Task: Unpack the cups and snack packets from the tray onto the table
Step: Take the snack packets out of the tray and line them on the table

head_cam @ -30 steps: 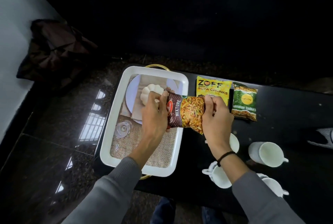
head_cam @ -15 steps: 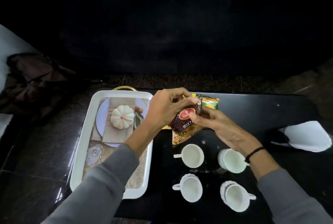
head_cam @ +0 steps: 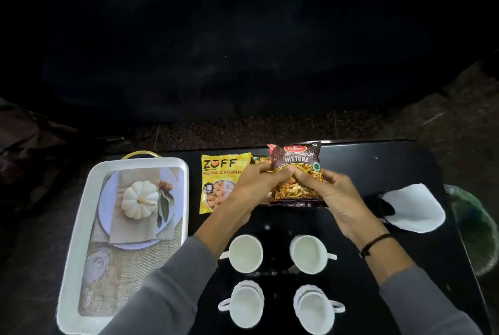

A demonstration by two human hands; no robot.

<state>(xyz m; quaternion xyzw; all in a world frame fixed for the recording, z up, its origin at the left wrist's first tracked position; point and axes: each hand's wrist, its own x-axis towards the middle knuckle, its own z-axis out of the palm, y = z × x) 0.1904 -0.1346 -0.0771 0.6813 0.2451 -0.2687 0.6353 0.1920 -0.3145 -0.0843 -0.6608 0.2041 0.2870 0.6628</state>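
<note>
Head view: the left hand (head_cam: pixel 251 194) and right hand (head_cam: pixel 332 199) pinch the Mixture packet (head_cam: pixel 295 164), each grip curled tight on its lower half, over the worktop (head_cam: pixel 378 167). It is just right of the yellow Zoff packet (head_cam: pixel 218 183), beyond four white cups (head_cam: pixel 245 253).

MIXTURE on brown packet (head_cam: pixel 295 162), ZOFF on yellow packet (head_cam: pixel 219 172).

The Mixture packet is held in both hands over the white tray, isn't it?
Wrong place. The head view shows the left hand and right hand holding the Mixture packet over the black table, well right of the white tray.
</note>
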